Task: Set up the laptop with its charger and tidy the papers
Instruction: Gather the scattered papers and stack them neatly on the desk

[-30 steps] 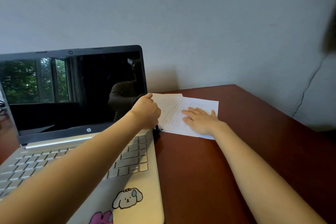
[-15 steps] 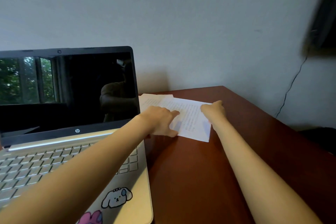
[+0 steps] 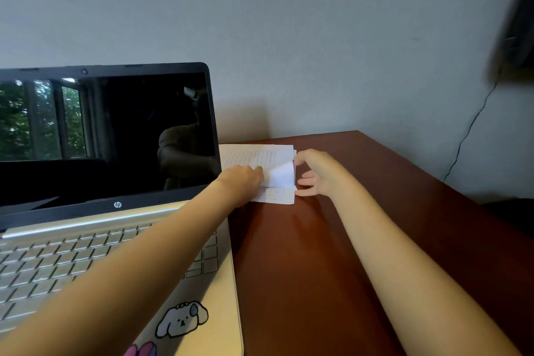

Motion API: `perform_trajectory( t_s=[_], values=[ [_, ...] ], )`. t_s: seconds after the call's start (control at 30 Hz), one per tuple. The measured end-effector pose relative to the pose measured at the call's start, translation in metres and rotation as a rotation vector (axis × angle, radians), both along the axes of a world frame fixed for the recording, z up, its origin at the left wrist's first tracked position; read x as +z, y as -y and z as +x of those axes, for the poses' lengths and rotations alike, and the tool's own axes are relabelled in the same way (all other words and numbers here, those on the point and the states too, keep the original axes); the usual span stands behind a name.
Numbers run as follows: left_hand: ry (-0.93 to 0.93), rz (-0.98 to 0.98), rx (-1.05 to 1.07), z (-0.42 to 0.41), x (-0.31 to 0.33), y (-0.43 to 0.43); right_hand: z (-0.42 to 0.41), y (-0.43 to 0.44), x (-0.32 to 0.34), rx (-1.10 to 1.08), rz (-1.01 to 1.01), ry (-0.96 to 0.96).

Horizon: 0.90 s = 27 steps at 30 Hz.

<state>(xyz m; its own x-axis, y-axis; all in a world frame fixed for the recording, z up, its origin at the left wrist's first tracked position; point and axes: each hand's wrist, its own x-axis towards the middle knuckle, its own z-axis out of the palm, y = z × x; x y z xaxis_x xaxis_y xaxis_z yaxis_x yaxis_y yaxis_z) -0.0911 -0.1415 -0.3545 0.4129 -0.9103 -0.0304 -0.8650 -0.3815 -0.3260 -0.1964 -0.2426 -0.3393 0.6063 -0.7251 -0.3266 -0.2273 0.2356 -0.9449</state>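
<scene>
An open silver laptop (image 3: 109, 240) with a dark screen stands on the left of the brown desk (image 3: 318, 269). White printed papers (image 3: 254, 156) lie just right of the screen, near the wall. My left hand (image 3: 242, 182) reaches over the keyboard's corner and grips the papers' near left side, fingers curled. The top sheet (image 3: 281, 176) bows upward between my hands. My right hand (image 3: 316, 173) touches the stack's right edge with its fingers spread and straight. No charger shows in the head view; my left arm covers the laptop's right side.
A grey wall rises right behind the desk. A thin dark cable (image 3: 469, 133) runs down the wall at the right from a blurred dark object (image 3: 517, 26). Cartoon stickers (image 3: 182, 319) mark the laptop's palm rest. The desk's right edge slants away at the right.
My right hand has slid from the papers' top to their right edge and pushed them left into a narrower stack. The top sheet has buckled upward. My left hand stayed on the papers' left side.
</scene>
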Motion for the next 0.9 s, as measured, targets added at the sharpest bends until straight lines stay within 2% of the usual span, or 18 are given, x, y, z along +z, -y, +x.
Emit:
perform_trajectory(
  t_s=[0.1, 0.2, 0.27, 0.4, 0.53, 0.7, 0.8, 0.9],
  values=[
    [-0.111, 0.013, 0.043, -0.002, 0.004, 0.001, 0.006, -0.003, -0.007, -0.003, 0.061, 0.07],
    [-0.293, 0.151, 0.131, -0.002, 0.018, 0.001, 0.009, -0.005, -0.013, -0.015, 0.156, 0.139],
    [-0.351, 0.174, 0.159, -0.003, 0.024, 0.001, 0.009, -0.009, -0.013, 0.005, 0.181, 0.164],
    [-0.168, 0.02, 0.12, -0.003, 0.017, 0.002, 0.012, -0.018, -0.014, 0.098, 0.104, 0.098],
    [0.033, 0.006, 0.161, -0.003, 0.004, 0.007, 0.015, -0.016, -0.02, 0.07, -0.029, 0.163],
    [0.078, -0.111, 0.184, 0.0, 0.0, 0.01, 0.009, -0.006, -0.024, 0.055, 0.024, 0.247],
    [0.124, -0.166, 0.106, -0.005, 0.005, 0.011, 0.008, -0.006, -0.019, 0.09, 0.054, 0.228],
    [0.108, -0.177, 0.002, -0.02, 0.008, 0.013, 0.0, 0.001, -0.013, -0.003, 0.137, 0.244]
  ],
)
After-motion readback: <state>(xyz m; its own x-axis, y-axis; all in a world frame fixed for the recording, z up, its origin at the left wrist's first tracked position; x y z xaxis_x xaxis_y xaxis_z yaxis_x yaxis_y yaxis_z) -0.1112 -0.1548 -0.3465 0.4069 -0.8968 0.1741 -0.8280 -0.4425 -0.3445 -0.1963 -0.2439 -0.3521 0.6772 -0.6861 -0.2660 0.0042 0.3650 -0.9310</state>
